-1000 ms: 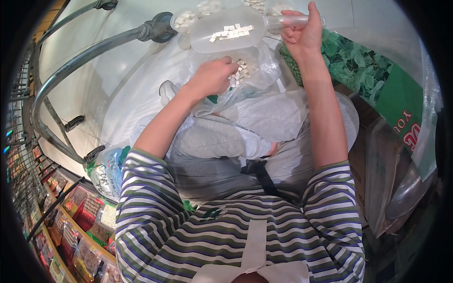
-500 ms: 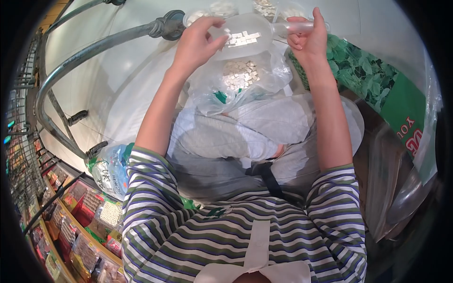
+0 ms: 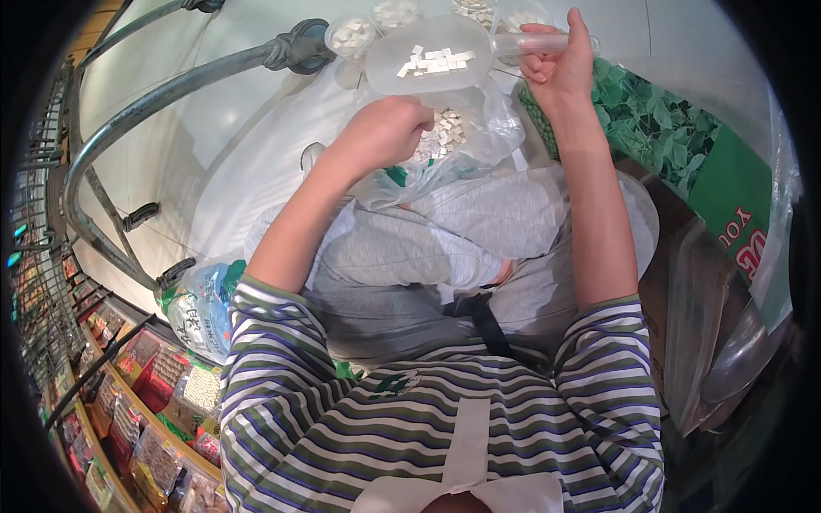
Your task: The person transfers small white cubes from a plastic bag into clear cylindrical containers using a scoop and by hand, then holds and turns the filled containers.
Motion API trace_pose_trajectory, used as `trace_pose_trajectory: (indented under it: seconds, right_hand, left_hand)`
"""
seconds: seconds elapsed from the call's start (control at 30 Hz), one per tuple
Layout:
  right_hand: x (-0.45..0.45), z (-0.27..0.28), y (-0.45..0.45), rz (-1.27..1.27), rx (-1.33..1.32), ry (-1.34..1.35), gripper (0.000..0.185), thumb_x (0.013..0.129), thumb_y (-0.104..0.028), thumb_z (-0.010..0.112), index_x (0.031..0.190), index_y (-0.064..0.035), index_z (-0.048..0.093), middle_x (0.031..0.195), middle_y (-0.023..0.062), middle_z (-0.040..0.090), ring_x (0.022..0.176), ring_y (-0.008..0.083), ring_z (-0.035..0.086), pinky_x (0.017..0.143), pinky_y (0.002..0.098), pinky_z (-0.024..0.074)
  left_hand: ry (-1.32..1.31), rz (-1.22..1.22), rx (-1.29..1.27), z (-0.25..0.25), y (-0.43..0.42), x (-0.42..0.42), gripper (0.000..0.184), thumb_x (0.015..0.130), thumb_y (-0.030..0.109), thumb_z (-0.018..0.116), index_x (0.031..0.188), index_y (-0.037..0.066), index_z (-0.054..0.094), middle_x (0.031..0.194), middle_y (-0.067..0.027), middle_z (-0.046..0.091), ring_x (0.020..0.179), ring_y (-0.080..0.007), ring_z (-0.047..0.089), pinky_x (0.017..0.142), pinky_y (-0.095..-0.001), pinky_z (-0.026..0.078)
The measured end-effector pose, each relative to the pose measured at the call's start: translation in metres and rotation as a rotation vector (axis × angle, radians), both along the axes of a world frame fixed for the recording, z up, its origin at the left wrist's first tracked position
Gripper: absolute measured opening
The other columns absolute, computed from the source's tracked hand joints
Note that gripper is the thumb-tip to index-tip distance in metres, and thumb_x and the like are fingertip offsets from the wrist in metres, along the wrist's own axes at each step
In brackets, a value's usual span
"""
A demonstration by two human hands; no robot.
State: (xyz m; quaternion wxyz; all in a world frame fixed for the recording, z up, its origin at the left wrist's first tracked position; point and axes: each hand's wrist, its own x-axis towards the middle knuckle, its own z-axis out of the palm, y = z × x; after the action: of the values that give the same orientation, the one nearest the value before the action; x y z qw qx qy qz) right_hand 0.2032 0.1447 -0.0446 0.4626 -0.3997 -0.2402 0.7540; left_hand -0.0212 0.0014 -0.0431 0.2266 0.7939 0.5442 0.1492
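In the head view, the right hand [image 3: 560, 67] is bent around the handle of a see-through, whitish plastic scoop [image 3: 445, 32] with a wide, round-cornered bowl. The scoop is long from side to side: its handle points right and its bowl points left. Small, white, square pieces [image 3: 442, 63] lie in the bowl.

On the near side of the scoop is a clear, crinkly plastic bag [image 3: 503, 128] with green marks. It has a pile of small, pale, square bits [image 3: 448, 130] in it. The left hand [image 3: 385, 132] is also on the near side of the scoop, with its fingers curled in at the left edge of the pile. I cannot tell if they pinch a bit. The left hand is nearer to the pile, which lies just right of its fingers. From that hand, the scoop's bowl is forward and a little right.

Past the scoop's far edge stand round, clear plastic tubs [image 3: 349, 55] with pale pieces inside.
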Motion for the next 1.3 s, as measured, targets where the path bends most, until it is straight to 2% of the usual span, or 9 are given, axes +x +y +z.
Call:
trace_pose_trajectory:
  seconds: [0.07, 0.3, 0.37, 0.43, 0.5, 0.57, 1.1, 1.2, 1.3]
  right_hand:
    - [-0.002, 0.000, 0.001, -0.006, -0.004, -0.039, 0.069, 0.096, -0.056, 0.042, 0.094, 0.0105, 0.061, 0.061, 0.0087, 0.053, 0.046, 0.0132, 0.036, 0.041, 0.0246, 0.0269]
    - [0.003, -0.004, 0.002, -0.010, -0.014, 0.036, 0.069, 0.096, -0.055, 0.042, 0.096, 0.0107, 0.060, 0.063, 0.0091, 0.053, 0.047, 0.0133, 0.036, 0.042, 0.0254, 0.0266]
    - [0.001, -0.001, 0.000, 0.001, -0.020, 0.043, 0.069, 0.097, -0.055, 0.042, 0.096, 0.0109, 0.060, 0.063, 0.0092, 0.053, 0.047, 0.0133, 0.036, 0.042, 0.0254, 0.0266]
    - [-0.005, 0.001, -0.003, -0.107, -0.088, 0.056, 0.064, 0.089, -0.064, 0.052, 0.082, -0.0012, 0.056, 0.050, 0.0035, 0.046, 0.034, 0.0129, 0.034, 0.033, 0.0242, 0.0225]
    - [-0.007, 0.000, -0.003, -0.109, -0.078, 0.058, 0.064, 0.089, -0.065, 0.051, 0.082, -0.0015, 0.056, 0.050, 0.0036, 0.046, 0.034, 0.0130, 0.035, 0.033, 0.0240, 0.0228]
    - [-0.007, -0.001, -0.002, -0.107, -0.067, 0.057, 0.063, 0.089, -0.065, 0.051, 0.082, -0.0018, 0.056, 0.050, 0.0037, 0.047, 0.034, 0.0131, 0.036, 0.033, 0.0237, 0.0231]
    - [-0.005, -0.002, -0.002, -0.084, -0.046, 0.047, 0.064, 0.087, -0.067, 0.053, 0.081, -0.0026, 0.056, 0.050, 0.0036, 0.046, 0.035, 0.0123, 0.038, 0.033, 0.0229, 0.0245]
    - [-0.005, -0.003, -0.002, -0.090, -0.057, 0.041, 0.065, 0.087, -0.067, 0.054, 0.081, -0.0027, 0.056, 0.050, 0.0035, 0.046, 0.035, 0.0122, 0.037, 0.033, 0.0229, 0.0244]
    - [-0.005, -0.003, -0.001, -0.100, -0.072, 0.042, 0.065, 0.086, -0.067, 0.054, 0.081, -0.0024, 0.056, 0.050, 0.0035, 0.046, 0.035, 0.0122, 0.037, 0.033, 0.0230, 0.0245]
  left_hand:
    - [0.153, 0.040, -0.160, -0.023, 0.002, -0.001, 0.013, 0.079, 0.008, 0.061, 0.089, 0.002, 0.067, 0.085, -0.0169, 0.066, 0.084, -0.0363, 0.064, 0.074, -0.0454, 0.051]
    - [0.343, 0.084, -0.122, -0.107, 0.004, 0.000, 0.013, 0.077, 0.010, 0.060, 0.088, 0.004, 0.065, 0.090, -0.0153, 0.065, 0.083, -0.0359, 0.065, 0.071, -0.0471, 0.052]
    - [0.340, 0.057, -0.082, -0.106, 0.003, 0.002, 0.014, 0.077, 0.012, 0.060, 0.089, 0.005, 0.065, 0.093, -0.0142, 0.064, 0.082, -0.0352, 0.066, 0.072, -0.0471, 0.053]
    - [0.341, 0.042, -0.068, -0.105, 0.003, 0.003, 0.014, 0.077, 0.012, 0.060, 0.089, 0.006, 0.065, 0.093, -0.0139, 0.064, 0.082, -0.0349, 0.066, 0.071, -0.0469, 0.053]
    - [0.343, 0.031, -0.057, -0.102, 0.003, 0.004, 0.014, 0.077, 0.012, 0.060, 0.089, 0.006, 0.065, 0.093, -0.0137, 0.063, 0.082, -0.0347, 0.066, 0.071, -0.0467, 0.053]
    - [0.370, 0.015, -0.083, -0.099, 0.002, 0.007, 0.022, 0.073, 0.003, 0.058, 0.092, 0.006, 0.069, 0.098, -0.0163, 0.064, 0.087, -0.0334, 0.067, 0.073, -0.0448, 0.055]
    - [0.501, 0.021, -0.033, -0.099, -0.001, 0.010, 0.023, 0.074, 0.002, 0.058, 0.093, 0.009, 0.069, 0.094, -0.0152, 0.066, 0.085, -0.0311, 0.069, 0.070, -0.0416, 0.055]
    - [0.455, 0.031, 0.012, -0.100, 0.001, 0.005, 0.019, 0.076, 0.010, 0.061, 0.094, 0.007, 0.064, 0.090, -0.0136, 0.065, 0.082, -0.0333, 0.067, 0.068, -0.0444, 0.055]
    - [0.396, 0.091, -0.028, -0.071, 0.007, 0.002, 0.021, 0.075, 0.010, 0.060, 0.095, 0.006, 0.064, 0.091, -0.0136, 0.065, 0.085, -0.0328, 0.067, 0.070, -0.0438, 0.054]
